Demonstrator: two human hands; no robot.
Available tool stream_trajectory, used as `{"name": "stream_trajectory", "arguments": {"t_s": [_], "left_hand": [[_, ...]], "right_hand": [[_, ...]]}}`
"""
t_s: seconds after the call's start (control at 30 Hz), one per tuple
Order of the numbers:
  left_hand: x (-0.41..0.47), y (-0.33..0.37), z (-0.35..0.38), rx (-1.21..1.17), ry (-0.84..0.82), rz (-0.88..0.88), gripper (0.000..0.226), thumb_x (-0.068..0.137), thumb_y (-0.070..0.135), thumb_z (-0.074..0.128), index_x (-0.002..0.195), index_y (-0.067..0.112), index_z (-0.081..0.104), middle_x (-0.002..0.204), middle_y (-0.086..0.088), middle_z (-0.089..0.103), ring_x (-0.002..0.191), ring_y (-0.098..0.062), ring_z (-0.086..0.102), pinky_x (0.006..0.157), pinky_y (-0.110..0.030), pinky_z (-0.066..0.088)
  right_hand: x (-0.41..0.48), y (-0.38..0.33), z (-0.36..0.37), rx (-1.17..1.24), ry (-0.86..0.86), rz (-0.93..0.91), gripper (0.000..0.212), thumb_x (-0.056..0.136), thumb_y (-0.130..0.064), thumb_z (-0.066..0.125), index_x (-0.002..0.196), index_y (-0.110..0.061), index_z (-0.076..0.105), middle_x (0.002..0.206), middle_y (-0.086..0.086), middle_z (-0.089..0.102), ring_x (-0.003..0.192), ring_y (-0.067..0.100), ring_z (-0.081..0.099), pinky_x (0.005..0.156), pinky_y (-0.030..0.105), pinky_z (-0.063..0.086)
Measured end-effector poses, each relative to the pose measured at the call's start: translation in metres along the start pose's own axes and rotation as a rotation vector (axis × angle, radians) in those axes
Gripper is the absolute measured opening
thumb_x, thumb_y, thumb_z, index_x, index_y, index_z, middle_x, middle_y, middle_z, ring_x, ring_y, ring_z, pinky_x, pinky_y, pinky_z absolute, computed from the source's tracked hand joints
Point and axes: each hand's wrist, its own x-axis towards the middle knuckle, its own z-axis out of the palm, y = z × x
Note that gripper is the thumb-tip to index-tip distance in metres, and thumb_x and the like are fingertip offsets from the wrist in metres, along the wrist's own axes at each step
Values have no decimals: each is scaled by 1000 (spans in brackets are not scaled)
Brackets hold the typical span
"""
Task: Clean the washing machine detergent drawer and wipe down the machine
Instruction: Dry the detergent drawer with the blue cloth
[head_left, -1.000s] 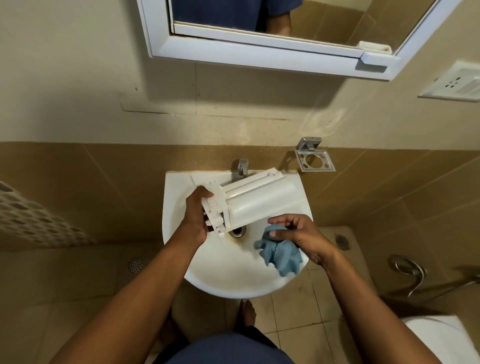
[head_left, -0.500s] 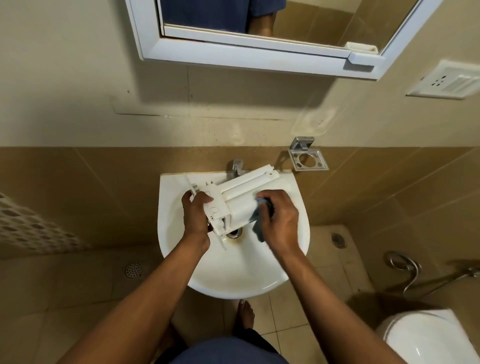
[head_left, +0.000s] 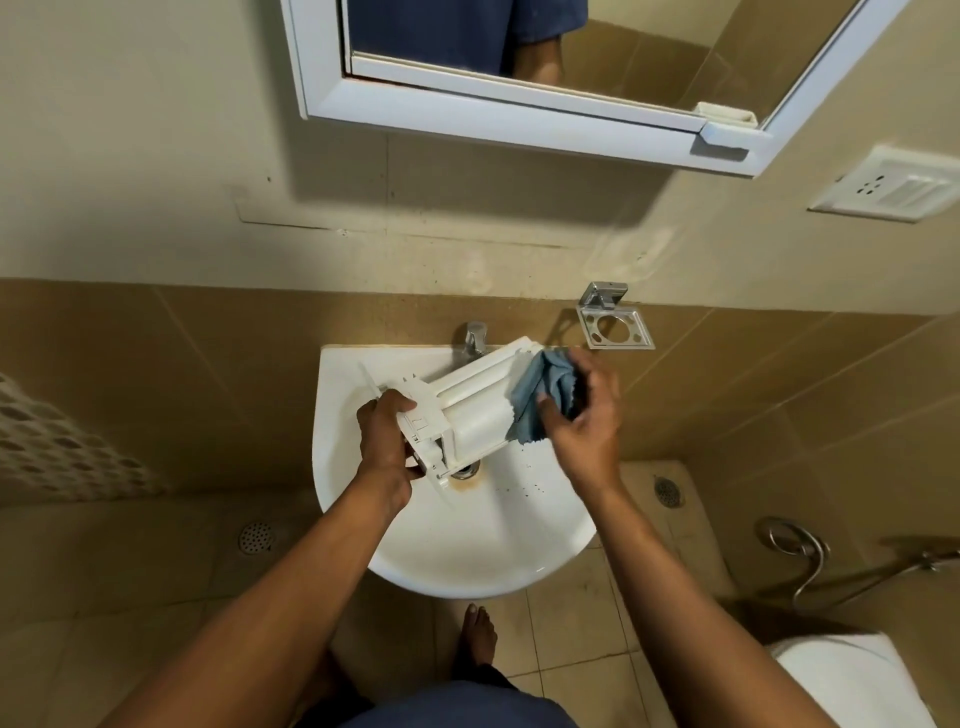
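The white detergent drawer (head_left: 470, 402) lies slanted over the white sink (head_left: 483, 551), its far end up by the tap. My left hand (head_left: 387, 439) grips the drawer's near end, just above the drain. My right hand (head_left: 582, 415) holds a crumpled blue cloth (head_left: 540, 397) pressed against the drawer's far right end. The washing machine is not in view.
A chrome tap (head_left: 475, 338) stands at the back of the sink. A metal holder (head_left: 615, 325) is fixed to the wall at the right. A mirror cabinet (head_left: 519, 78) hangs overhead. A white toilet (head_left: 852, 680) and a chrome hose (head_left: 800, 551) are at lower right.
My right hand took the blue cloth from the sink's front right onto the drawer and has wiped along it to the far right end. My left hand kept its grip.
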Motion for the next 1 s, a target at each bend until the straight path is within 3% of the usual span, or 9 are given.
{"name": "stream_trajectory", "arguments": {"t_s": [0.1, 0.23, 0.37, 0.5, 0.67, 0.73, 0.87, 0.93, 1.0], "left_hand": [[3, -1, -5, 32, 52, -13, 82, 60, 36, 59, 139, 13, 53, 107, -12, 63, 90, -33, 55, 65, -32, 43], [5, 1, -5, 47, 55, -18, 81, 59, 35, 59, 136, 12, 55, 106, -11, 63, 90, -33, 56, 63, -32, 44], [2, 3, -2, 59, 16, -74, 52, 63, 36, 58, 111, 14, 60, 95, -14, 62, 70, -29, 57, 54, -30, 49], [5, 2, -9, 63, 19, -121, 41, 77, 34, 56, 112, 16, 62, 94, -12, 64, 77, -30, 60, 67, -36, 52], [5, -5, -2, 51, -7, -129, 60, 79, 35, 54, 134, 12, 58, 107, -16, 62, 89, -33, 58, 82, -46, 49], [2, -5, 2, 49, -7, -127, 56, 79, 35, 53, 129, 11, 61, 105, -16, 61, 86, -33, 57, 80, -44, 49], [1, -3, 0, 62, -41, -129, 35, 81, 36, 51, 104, 15, 66, 98, -14, 65, 85, -33, 61, 79, -44, 51], [2, -2, -6, 81, -39, -116, 34, 81, 36, 52, 105, 16, 65, 92, -11, 66, 79, -31, 62, 75, -43, 53], [0, -3, -10, 83, -56, -91, 46, 78, 37, 53, 115, 15, 66, 93, -11, 67, 75, -29, 62, 66, -40, 56]], "right_hand": [[-19, 12, 8, -335, -138, -274, 55, 90, 2, 69, 143, -9, 58, 147, 6, 50, 138, 21, 47, 115, 40, 44], [-40, 10, 22, -324, -54, -350, 41, 88, 6, 71, 128, -4, 70, 134, 9, 65, 128, 24, 57, 108, 41, 50], [-70, 2, 47, -323, -241, -509, 42, 90, -3, 74, 132, -7, 67, 138, 9, 62, 131, 23, 56, 110, 33, 48], [-47, 11, 24, -347, -231, -462, 54, 91, -16, 78, 140, -6, 59, 144, 10, 53, 134, 20, 51, 112, 26, 45], [-35, 21, 14, -371, 33, -278, 42, 94, -7, 70, 136, -7, 62, 140, 12, 48, 132, 21, 49, 106, 39, 51], [-51, 15, 32, -361, 68, -278, 30, 94, -8, 67, 123, -8, 66, 132, 9, 50, 123, 18, 52, 96, 37, 55], [-69, 17, 35, -396, -270, -595, 21, 102, -19, 60, 120, -11, 66, 129, 9, 53, 116, 20, 55, 87, 27, 53], [-49, 23, 18, -402, -197, -570, 24, 95, -7, 67, 120, -8, 66, 128, 11, 54, 118, 18, 54, 89, 30, 54], [-22, 26, 0, -365, -4, -429, 29, 90, 5, 68, 118, -2, 68, 125, 13, 57, 116, 19, 54, 93, 36, 55]]}}
